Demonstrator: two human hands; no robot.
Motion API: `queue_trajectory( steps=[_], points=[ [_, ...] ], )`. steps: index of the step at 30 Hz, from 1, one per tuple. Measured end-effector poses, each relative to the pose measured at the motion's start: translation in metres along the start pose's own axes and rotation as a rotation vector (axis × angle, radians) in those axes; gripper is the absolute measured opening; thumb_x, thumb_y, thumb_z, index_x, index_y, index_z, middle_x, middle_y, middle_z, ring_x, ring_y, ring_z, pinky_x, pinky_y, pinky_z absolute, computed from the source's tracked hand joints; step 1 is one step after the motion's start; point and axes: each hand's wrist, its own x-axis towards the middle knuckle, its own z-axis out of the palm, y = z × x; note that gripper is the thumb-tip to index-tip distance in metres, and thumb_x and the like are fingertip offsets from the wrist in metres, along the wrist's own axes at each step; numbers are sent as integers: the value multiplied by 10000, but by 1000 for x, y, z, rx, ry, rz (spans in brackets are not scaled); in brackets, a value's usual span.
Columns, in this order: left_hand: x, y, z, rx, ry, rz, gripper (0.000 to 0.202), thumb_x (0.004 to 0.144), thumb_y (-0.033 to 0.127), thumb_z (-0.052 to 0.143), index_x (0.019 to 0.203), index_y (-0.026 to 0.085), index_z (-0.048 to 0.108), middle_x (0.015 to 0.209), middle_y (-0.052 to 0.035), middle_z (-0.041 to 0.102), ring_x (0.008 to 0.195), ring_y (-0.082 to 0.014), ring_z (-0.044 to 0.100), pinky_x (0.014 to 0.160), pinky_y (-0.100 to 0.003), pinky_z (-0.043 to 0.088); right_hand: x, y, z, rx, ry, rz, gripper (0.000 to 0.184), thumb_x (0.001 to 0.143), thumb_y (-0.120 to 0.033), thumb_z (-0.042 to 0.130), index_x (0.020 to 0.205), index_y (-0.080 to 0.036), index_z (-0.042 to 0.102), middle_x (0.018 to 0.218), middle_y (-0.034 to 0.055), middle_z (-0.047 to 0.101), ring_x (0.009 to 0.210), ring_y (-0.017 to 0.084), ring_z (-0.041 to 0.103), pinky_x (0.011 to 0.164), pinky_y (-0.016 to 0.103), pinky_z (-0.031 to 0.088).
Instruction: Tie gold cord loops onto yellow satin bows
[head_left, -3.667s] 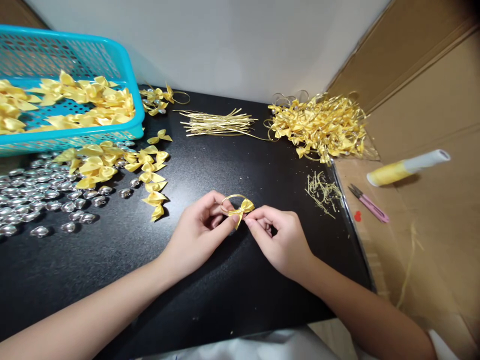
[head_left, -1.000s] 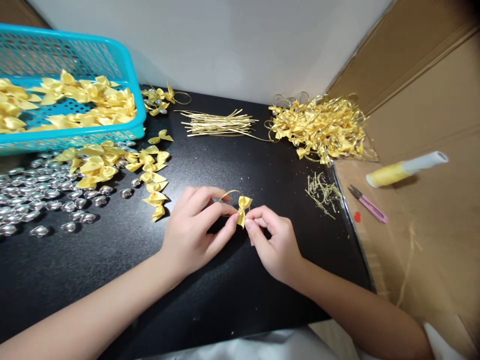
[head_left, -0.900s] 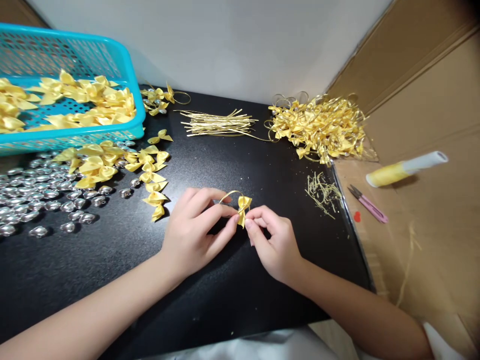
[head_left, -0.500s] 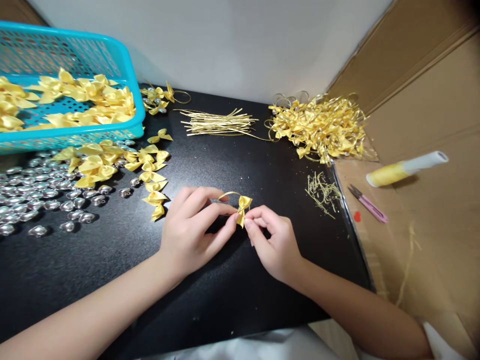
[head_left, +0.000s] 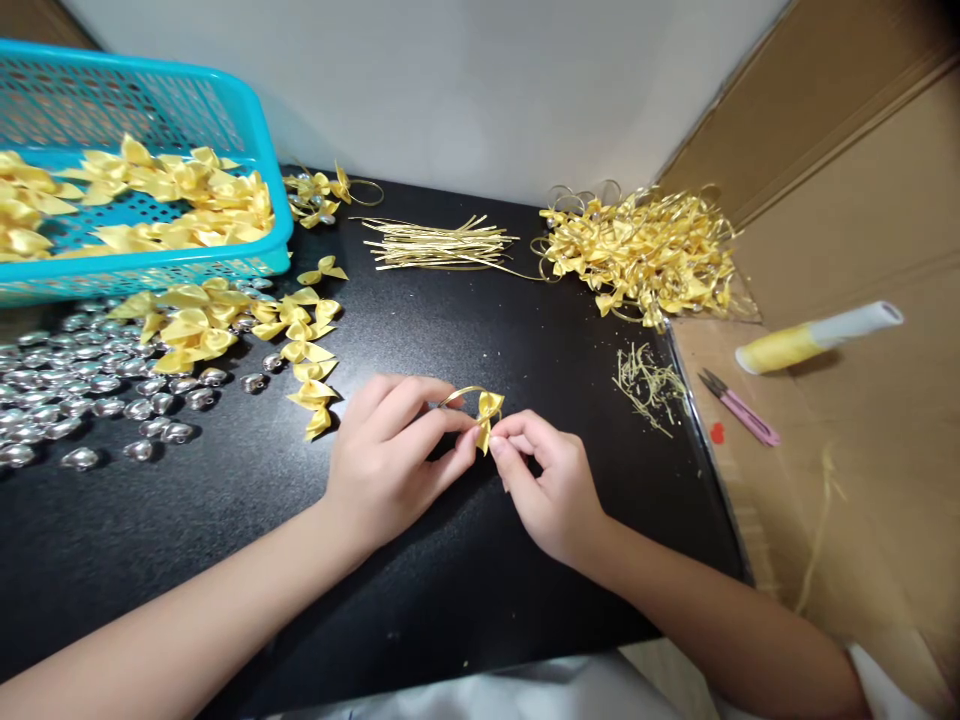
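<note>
Both hands meet over the middle of the black table (head_left: 465, 600). My left hand (head_left: 390, 460) pinches a small yellow ribbon bow (head_left: 487, 412) from the left, with the bow's gold wire loop arching over its fingertips. From the right, my right hand (head_left: 544, 480) pinches the same bow with thumb and forefinger. Both hands' fingers are closed on it. The bow is held just above the tabletop.
A turquoise basket (head_left: 262, 150) of yellow bows sits at the back left, loose bows (head_left: 225, 330) and silver beads (head_left: 67, 390) below it. Gold wire strips (head_left: 439, 245) and a heap of looped bows (head_left: 645, 255) lie at the back. Pink snips (head_left: 739, 408) and a yellow tube (head_left: 814, 335) rest on cardboard, right.
Since 3.7 s ago the bow has turned more upright and my left fingers have closed over the loop. Over the last second the hands have hardly moved.
</note>
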Motion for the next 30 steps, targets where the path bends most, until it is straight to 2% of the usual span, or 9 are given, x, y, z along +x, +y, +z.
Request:
queue_trajectory(
  steps=[11,14,17,19,21,23,25,30],
  points=[
    [-3,2,3,-8,-4,0,99,797,175,728,819,201,635,817,-26,677,723,-158,605,677,-299,467,1,2,2,27,2,-13,141,930,-205,496,798,-175,537,560,-57,512,479,67,478,515,197,385],
    [-3,3,2,-39,-17,-36,113,799,169,708,860,214,625,887,-35,665,779,-171,613,716,-316,478,1,4,2,27,6,-8,143,933,-210,499,796,-181,532,558,-61,507,482,69,480,522,199,391],
    [-2,6,0,-161,38,-196,248,757,184,717,951,203,562,1020,-77,613,920,-213,609,744,-335,502,1,5,2,39,5,2,145,934,-221,503,796,-185,527,545,-65,496,476,73,478,517,204,392],
    [-3,9,-1,-338,25,-392,305,756,212,705,993,196,515,1000,-75,587,864,-194,605,670,-306,511,1,5,2,69,2,-4,137,935,-214,502,804,-186,527,546,-65,501,478,73,487,518,200,399],
    [-4,12,-2,-557,-128,-581,205,810,249,654,955,191,523,869,-35,588,714,-149,586,580,-267,490,1,4,2,100,2,-24,120,934,-200,504,818,-186,530,561,-64,516,488,68,506,528,189,414],
    [-4,15,-2,-723,-306,-718,123,859,298,606,876,186,558,749,-8,585,632,-132,571,554,-258,475,0,4,2,110,11,-45,106,930,-186,513,826,-186,534,580,-62,537,501,62,526,538,176,427],
    [-3,18,-2,-791,-357,-796,162,860,339,608,828,181,588,717,-8,597,631,-137,577,556,-261,467,0,3,2,94,22,-59,98,921,-173,523,825,-186,537,592,-59,554,510,60,540,544,168,436],
    [-2,19,-2,-751,-295,-820,149,832,317,633,788,175,618,704,-9,613,632,-140,583,566,-263,455,1,1,2,38,38,-98,113,912,-158,524,803,-185,537,591,-54,556,502,63,535,538,169,435]
  ],
)
